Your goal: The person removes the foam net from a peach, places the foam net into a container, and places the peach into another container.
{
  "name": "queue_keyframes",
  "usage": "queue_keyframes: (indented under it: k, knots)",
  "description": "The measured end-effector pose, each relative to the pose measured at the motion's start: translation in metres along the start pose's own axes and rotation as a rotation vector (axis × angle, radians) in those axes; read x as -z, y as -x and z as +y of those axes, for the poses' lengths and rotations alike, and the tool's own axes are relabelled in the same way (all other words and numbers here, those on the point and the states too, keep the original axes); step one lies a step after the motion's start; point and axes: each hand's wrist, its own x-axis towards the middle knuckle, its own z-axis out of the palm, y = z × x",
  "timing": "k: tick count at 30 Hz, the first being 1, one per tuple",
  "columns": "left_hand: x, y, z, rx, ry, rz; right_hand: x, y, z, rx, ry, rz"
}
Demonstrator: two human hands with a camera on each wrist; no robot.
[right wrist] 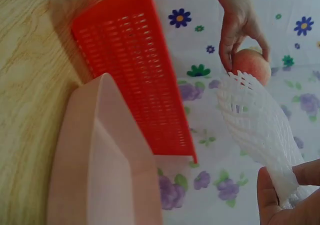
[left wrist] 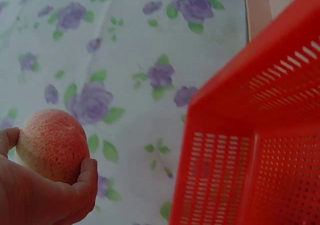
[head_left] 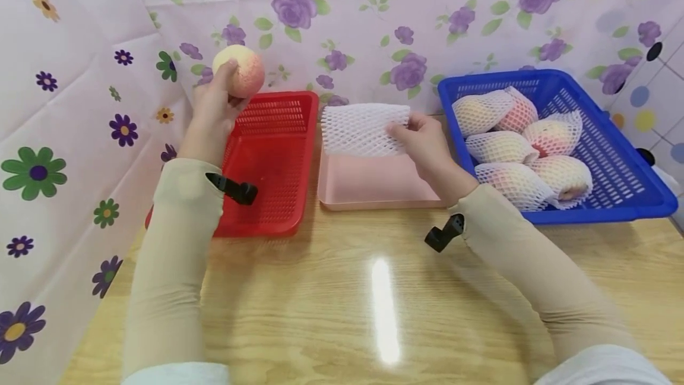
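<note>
My left hand (head_left: 216, 97) holds a yellow and pink peach (head_left: 247, 73) up above the back of the red basket (head_left: 267, 227). In the left wrist view, thumb and fingers grip the peach (left wrist: 55, 145) from either side. My right hand (head_left: 427, 141) pinches one end of a white foam net sleeve (head_left: 363, 129) over the pink tray (head_left: 382, 183). Seen from the right wrist, the net (right wrist: 255, 120) hangs limp and flattened, its far end overlapping the peach (right wrist: 251, 65) in this view. No fruit shows inside the net.
A blue basket (head_left: 630, 165) at the right holds several fruits in white nets (head_left: 504, 147). The red basket stands left of the pink tray on the wooden table (head_left: 331, 302). Flowered cloth (head_left: 342, 22) hangs close behind and at the left.
</note>
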Motion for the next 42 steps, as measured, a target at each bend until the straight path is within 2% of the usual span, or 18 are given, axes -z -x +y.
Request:
queue_keyframes:
  k: [5,7,9,15,19,24,28,31,35,37,39,42]
  knots:
    - [0.016,-0.026,-0.011,0.027,-0.050,0.074,-0.011,-0.009,0.020,-0.068,0.130,0.004]
    - [0.024,-0.034,-0.016,0.045,-0.081,0.097,-0.016,-0.012,0.029,-0.090,0.105,-0.012]
    - [0.031,-0.041,-0.020,0.070,-0.134,0.120,-0.018,-0.013,0.036,-0.112,0.138,-0.019]
    - [0.047,-0.051,-0.031,0.200,-0.360,0.185,-0.019,-0.016,0.052,-0.166,0.249,-0.064]
    - [0.058,-0.055,-0.037,0.279,-0.463,0.187,-0.016,-0.017,0.060,-0.182,0.297,-0.082]
    - [0.065,-0.062,-0.047,0.253,-0.600,0.160,-0.013,-0.017,0.071,-0.187,0.356,-0.110]
    - [0.071,-0.066,-0.056,0.225,-0.712,0.111,-0.015,-0.015,0.075,-0.177,0.369,-0.162]
    - [0.078,-0.062,-0.060,0.213,-0.797,0.064,-0.019,-0.012,0.075,-0.161,0.375,-0.205]
    - [0.083,-0.042,-0.059,0.189,-0.777,0.009,-0.024,-0.012,0.079,-0.100,0.447,-0.244]
    - [0.082,-0.024,-0.056,0.224,-0.699,0.010,-0.026,-0.012,0.081,-0.055,0.510,-0.258]
    - [0.081,-0.004,-0.053,0.286,-0.589,0.032,-0.028,-0.013,0.084,-0.013,0.570,-0.265]
    - [0.076,0.022,-0.050,0.365,-0.447,0.096,-0.029,-0.013,0.086,0.037,0.655,-0.270]
